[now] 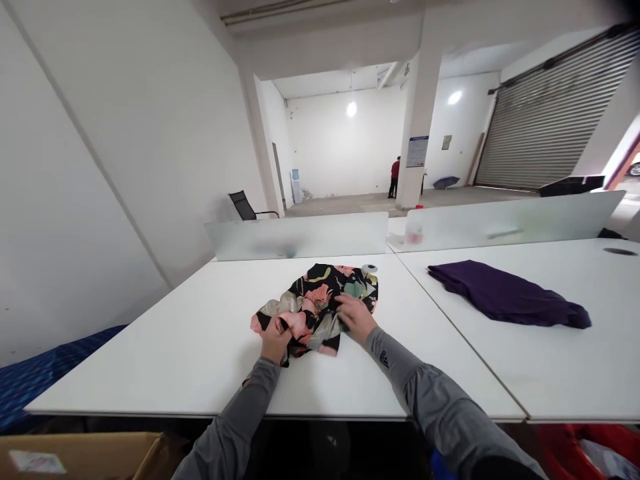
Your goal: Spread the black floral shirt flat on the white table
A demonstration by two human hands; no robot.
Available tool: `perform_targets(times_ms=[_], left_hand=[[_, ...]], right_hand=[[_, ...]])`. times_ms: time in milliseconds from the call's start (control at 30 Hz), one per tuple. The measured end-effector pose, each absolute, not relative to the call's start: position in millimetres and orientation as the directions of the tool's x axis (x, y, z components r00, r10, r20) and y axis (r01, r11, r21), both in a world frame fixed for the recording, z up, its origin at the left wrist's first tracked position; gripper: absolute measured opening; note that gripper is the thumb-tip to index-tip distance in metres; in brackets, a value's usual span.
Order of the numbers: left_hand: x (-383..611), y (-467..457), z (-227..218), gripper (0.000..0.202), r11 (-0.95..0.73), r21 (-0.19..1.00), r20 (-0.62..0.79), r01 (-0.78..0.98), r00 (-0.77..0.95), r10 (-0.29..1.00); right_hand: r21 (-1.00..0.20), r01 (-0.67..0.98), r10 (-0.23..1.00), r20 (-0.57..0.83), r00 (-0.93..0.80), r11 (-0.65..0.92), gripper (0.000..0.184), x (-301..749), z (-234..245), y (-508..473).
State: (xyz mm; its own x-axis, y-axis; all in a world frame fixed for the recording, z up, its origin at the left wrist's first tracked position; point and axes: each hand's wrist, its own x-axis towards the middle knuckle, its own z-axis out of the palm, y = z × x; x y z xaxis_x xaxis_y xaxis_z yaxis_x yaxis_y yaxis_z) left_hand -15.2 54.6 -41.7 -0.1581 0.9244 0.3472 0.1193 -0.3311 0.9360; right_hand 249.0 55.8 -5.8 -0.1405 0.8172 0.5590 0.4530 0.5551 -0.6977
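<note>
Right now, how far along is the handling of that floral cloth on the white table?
Looks done: a purple garment lies flattish on the neighbouring table. In hand: the left hand grips the bunched floral cloth at its near edge, and the right hand presses on its middle. Left: the cloth is still crumpled, not flat or squared.

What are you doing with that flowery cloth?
A person in grey sleeves has both hands on a floral garment bunched on the white table. The left hand grips its near edge; the right hand presses on its middle. A purple garment lies untouched on the next table, to the right.
</note>
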Motion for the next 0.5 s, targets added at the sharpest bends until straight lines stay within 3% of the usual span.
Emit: perform_targets(times_ms=[33,100,200,300,333,400,433,500], left_hand=[[-18.8,51.9,-38.6,0.021,-0.363,0.912,0.391,0.192,-0.137,0.910],[-28.8,47.8,-27.3,0.016,-0.434,0.816,0.497,0.382,-0.082,0.864],[-44.7,47.3,4.1,0.026,-0.467,0.679,0.587,0.566,-0.037,0.809],[-54.2,49.3,48.3,0.028,-0.434,0.723,0.561,0.538,-0.091,0.823],[-55.5,48.0,63.8,0.026,-0.436,0.754,0.548,0.492,-0.104,0.830],[-56.1,38.9,92.0,0.024,-0.453,0.798,0.522,0.397,-0.080,0.849],[-55.5,30.6,103.3,0.024,-0.470,0.793,0.518,0.387,-0.023,0.855],[-53.3,7.8,117.1,0.021,-0.542,0.691,0.525,0.479,0.184,0.831]], right_hand=[[-0.793,0.315,0.835,0.550,0.002,0.522,0.020,249.9,1.2,59.0],[-0.870,0.125,0.850,0.493,0.186,0.477,0.034,256.2,18.0,62.7],[-0.892,0.041,0.869,0.449,0.207,0.451,0.043,268.4,48.9,56.0],[-0.912,-0.051,0.907,0.397,0.139,0.407,0.041,277.1,82.4,32.8],[-0.914,-0.014,0.913,0.403,0.065,0.404,0.040,279.5,92.2,22.1],[-0.859,0.240,0.891,0.420,-0.173,0.452,0.042,284.9,106.8,-1.3],[-0.759,0.426,0.869,0.401,-0.291,0.493,0.042,288.6,111.0,-13.3],[-0.409,0.749,0.848,0.348,-0.399,0.520,0.029,299.7,114.5,-36.2]])
